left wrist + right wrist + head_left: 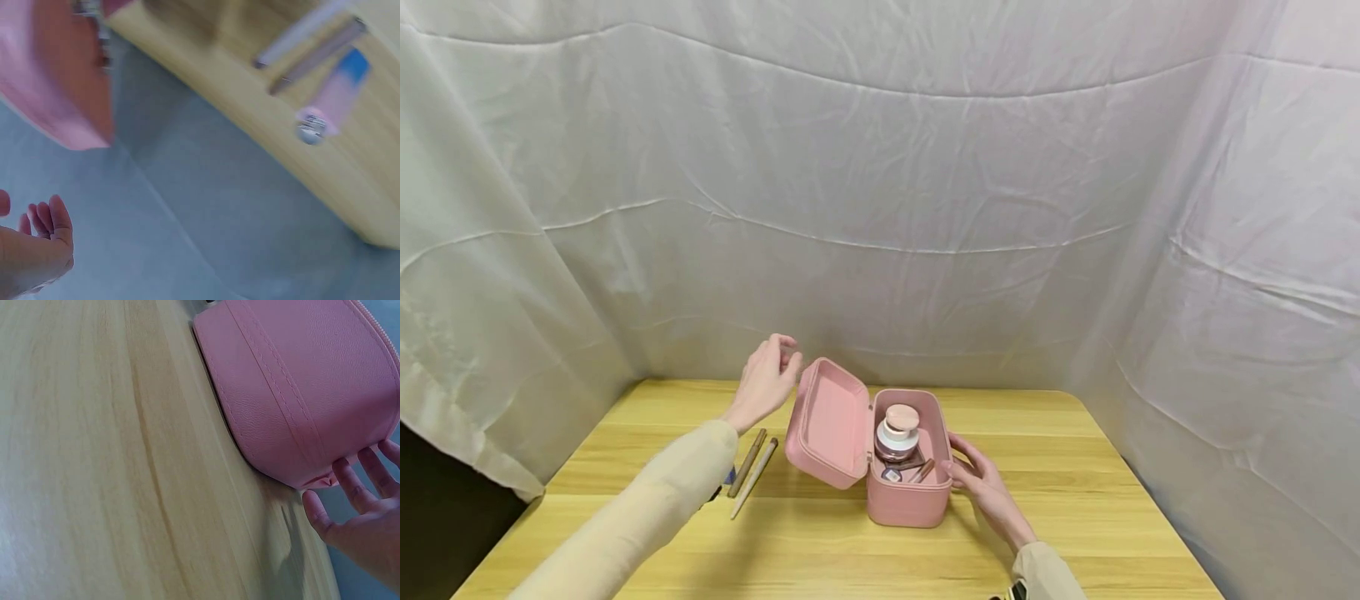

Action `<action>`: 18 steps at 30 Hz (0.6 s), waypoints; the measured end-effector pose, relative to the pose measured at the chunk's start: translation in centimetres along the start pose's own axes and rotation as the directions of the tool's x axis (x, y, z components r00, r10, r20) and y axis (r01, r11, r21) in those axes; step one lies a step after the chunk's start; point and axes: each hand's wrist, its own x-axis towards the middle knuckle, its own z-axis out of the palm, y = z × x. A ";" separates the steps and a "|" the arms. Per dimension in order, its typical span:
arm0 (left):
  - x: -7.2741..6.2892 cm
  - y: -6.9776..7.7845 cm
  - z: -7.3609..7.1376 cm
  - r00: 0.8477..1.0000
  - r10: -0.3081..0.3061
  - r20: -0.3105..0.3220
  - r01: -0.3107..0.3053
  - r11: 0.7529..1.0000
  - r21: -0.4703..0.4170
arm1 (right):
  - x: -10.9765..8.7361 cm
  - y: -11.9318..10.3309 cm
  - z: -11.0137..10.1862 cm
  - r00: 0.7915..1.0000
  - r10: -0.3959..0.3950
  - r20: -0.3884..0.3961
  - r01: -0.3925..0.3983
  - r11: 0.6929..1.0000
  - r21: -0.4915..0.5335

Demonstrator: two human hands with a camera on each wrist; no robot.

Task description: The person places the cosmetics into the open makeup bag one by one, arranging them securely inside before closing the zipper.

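Observation:
A pink zippered cosmetic case stands on the table, its lid swung out to the left. In it lie a jar with a pink top, a small tube with a brown cap, a small round item and a dark flat item partly hidden beneath the jar. My left hand hovers just left of the lid's top edge, fingers loosely bent and holding nothing; the left wrist view shows it apart from the lid. With spread fingers, my right hand touches the case's right side.
Left of the lid, a brown pen-like stick and a slim light brush lie on the wooden table. Beside them is a pink-and-blue tube, mostly behind my left sleeve in the head view. A pale curtain surrounds the table.

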 end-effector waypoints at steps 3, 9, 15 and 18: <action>-0.3 -1.5 -0.3 1.000 -0.023 0.002 0.023 0.999 0.044 | 0.0 0.0 -0.1 1.000 0.005 0.005 -0.005 1.000 0.005; -1.3 -4.0 0.2 0.999 0.006 0.047 -0.015 0.980 0.199 | -0.1 -0.1 -0.2 1.000 0.011 0.025 -0.011 1.000 0.010; -3.2 -6.2 2.1 0.988 0.034 0.148 -0.079 0.947 0.311 | 0.1 0.0 -0.3 0.999 0.005 0.043 -0.006 1.000 0.020; -4.1 -7.2 2.9 0.983 0.015 0.183 -0.079 0.935 0.347 | 0.1 0.1 -0.4 0.999 0.007 0.049 -0.008 1.000 0.028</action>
